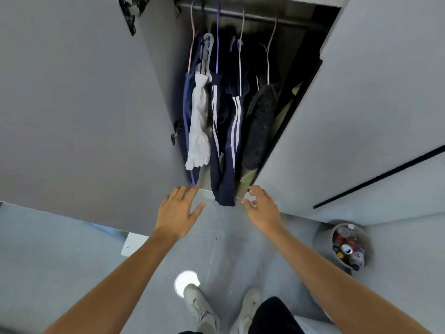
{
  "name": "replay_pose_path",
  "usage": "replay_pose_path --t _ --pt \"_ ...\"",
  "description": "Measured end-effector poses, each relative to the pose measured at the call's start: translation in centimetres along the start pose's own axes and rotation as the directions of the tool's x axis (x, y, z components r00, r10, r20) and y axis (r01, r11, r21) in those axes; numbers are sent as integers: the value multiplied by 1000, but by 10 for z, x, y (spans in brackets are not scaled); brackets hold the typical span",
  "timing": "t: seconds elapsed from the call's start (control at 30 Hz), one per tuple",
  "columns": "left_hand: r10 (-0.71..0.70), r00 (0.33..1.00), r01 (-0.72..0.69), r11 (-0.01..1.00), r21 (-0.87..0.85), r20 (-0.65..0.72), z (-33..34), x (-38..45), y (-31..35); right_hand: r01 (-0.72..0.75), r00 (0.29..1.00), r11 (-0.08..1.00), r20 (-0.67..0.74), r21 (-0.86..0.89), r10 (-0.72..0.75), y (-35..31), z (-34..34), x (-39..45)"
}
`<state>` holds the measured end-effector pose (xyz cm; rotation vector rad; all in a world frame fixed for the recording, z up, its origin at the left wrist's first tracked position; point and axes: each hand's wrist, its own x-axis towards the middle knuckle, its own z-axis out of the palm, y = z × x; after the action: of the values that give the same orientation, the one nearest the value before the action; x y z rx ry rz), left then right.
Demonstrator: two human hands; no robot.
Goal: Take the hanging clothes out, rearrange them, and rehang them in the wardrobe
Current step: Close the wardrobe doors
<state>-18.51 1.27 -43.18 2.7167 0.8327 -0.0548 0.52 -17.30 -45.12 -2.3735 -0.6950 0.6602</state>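
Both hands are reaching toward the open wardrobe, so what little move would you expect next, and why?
Probably the left hand rises to grasp the white garment or its hanger. Both hands are empty, the right hand too, and every garment hangs on the rail, so nothing is out yet.

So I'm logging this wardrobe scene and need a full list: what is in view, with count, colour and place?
wardrobe: one, grey, doors open, ahead
rail: one, dark, top of the wardrobe
white garment: one, hanging at left
striped trousers: navy with white stripes, hanging mid-rail, count unclear
dark garment: one, black, hanging at right
bin: one, grey, holding cans and bottles, floor at right
shoes: two, pale, bottom
left hand: one, fingers spread, holding nothing
right hand: one, reaching toward the wardrobe
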Motion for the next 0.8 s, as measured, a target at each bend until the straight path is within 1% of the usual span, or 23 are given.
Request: replay_pose_path --t 0.07,0.17,0.3,0.43,0.53,0.63,0.7,0.8 --pt "-43 997 44 999 -6 58 45 8 -13 -9 1000 1000 26 -26 10 28 31 26" --pt "-69 987 66 998 23 144 122 25 -30 -19 996 999 89 -47 23 76 85 73" --pt "-135 968 129 991 42 212 236 59 -54 -28 983 999 180 -35 34 145 160 142" --pt "-159 970 157 987 23 186 348 110 -79 -33 985 999 169 -9 34 206 230 215" --pt "-218 965 228 972 -58 148 424 155 -100 -67 983 998 174 12 64 245 285 264" --pt "-275 954 292 939 -179 117 476 196 -117 -166 969 984 198 68 150 272 329 300" --pt "-282 954 299 926 -231 104 510 223 -132 -218 961 967 200 130 189 289 360 325" --pt "-275 956 295 900 -320 106 554 261 -148 -267 959 939 153 219 237 306 402 356"
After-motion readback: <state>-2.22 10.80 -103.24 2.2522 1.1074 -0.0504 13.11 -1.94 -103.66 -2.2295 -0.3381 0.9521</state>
